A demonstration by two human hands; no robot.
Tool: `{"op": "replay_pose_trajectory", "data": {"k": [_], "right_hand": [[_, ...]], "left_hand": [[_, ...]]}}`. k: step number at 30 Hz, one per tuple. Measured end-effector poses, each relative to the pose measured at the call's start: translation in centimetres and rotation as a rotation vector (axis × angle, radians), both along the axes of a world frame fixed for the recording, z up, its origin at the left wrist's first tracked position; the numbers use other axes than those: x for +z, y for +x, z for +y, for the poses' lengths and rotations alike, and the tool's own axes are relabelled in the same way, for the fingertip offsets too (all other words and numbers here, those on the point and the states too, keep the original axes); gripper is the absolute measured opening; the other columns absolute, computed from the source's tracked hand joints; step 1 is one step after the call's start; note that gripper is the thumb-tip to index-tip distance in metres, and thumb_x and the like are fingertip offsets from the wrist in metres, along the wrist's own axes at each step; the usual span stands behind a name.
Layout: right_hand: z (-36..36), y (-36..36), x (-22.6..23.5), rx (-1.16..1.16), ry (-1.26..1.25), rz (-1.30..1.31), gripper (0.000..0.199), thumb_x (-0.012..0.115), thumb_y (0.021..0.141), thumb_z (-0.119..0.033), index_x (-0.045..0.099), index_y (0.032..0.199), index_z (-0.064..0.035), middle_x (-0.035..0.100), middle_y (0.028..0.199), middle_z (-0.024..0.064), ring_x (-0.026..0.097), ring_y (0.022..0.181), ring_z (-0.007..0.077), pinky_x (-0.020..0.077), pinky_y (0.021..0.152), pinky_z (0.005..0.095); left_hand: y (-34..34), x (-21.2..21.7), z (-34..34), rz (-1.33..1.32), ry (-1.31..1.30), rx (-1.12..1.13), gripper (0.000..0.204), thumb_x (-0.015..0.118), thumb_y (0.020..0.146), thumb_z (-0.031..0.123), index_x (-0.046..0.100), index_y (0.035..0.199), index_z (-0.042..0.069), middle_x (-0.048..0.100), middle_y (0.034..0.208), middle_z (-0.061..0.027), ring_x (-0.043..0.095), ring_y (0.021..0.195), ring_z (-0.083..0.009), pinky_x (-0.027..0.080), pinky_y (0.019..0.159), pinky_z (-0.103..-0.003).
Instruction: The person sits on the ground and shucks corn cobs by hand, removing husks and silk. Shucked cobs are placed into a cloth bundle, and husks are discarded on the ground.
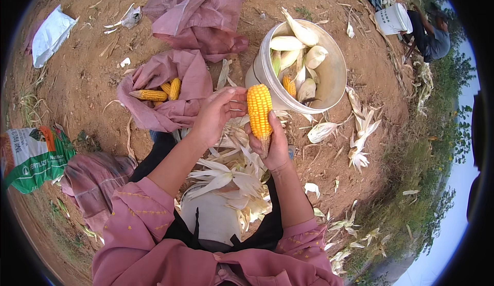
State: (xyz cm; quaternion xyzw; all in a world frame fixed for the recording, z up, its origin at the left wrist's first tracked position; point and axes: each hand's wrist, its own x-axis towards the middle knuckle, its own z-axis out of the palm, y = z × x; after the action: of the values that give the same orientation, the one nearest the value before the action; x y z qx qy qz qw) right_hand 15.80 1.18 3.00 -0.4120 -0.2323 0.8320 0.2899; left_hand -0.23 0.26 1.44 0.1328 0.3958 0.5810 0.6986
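A husked yellow corn cob [260, 112] stands upright in front of me, its pale stalk end down. My right hand [272, 144] is wrapped around the lower part of the cob. Close to the cob's left side, my left hand [218, 113] is open, with fingers apart and nothing visible in it; whether a fingertip touches the kernels I cannot tell. Just beyond my hands, a white bucket [339, 93] holds several cobs in pale husks and a bare yellow one. To the left, a pink sack [193, 77] lies rolled open around several husked cobs [150, 95].
Stripped husks [218, 175] pile up between my legs, over a pale container [211, 216]. More husks [360, 136] litter the soil at right. A larger pink sack [198, 15] lies farther off. At far right, a person [437, 39] sits beside another white bucket [393, 19].
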Motion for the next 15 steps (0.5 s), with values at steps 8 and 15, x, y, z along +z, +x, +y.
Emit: {"op": "replay_pose_trajectory", "data": {"k": [8, 15], "right_hand": [[-0.14, 0.29, -0.25, 0.002, -0.092, 0.176, 0.051, 0.032, 0.091, -0.056, 0.051, 0.102, -0.0094, 0.052, 0.064, 0.0071, 0.035, 0.037, 0.0078, 0.0263, 0.032, 0.0192], [-0.24, -0.33, 0.28, -0.005, -0.106, 0.145, 0.049, 0.032, 0.093, -0.053, 0.049, 0.106, -0.0085, 0.051, 0.064, 0.0084, 0.034, 0.037, 0.0075, 0.0266, 0.032, 0.0186]], "left_hand": [[-0.68, -0.39, -0.23, 0.035, -0.027, 0.015, 0.029, 0.052, 0.091, 0.023, 0.053, 0.112, 0.003, 0.06, 0.092, -0.0059, 0.055, 0.076, -0.0111, 0.045, 0.072, -0.026], [-0.99, 0.44, -0.12, 0.082, -0.003, 0.025, 0.037, 0.057, 0.089, 0.024, 0.051, 0.119, 0.004, 0.059, 0.083, -0.003, 0.054, 0.068, -0.0091, 0.044, 0.066, -0.022]]}}
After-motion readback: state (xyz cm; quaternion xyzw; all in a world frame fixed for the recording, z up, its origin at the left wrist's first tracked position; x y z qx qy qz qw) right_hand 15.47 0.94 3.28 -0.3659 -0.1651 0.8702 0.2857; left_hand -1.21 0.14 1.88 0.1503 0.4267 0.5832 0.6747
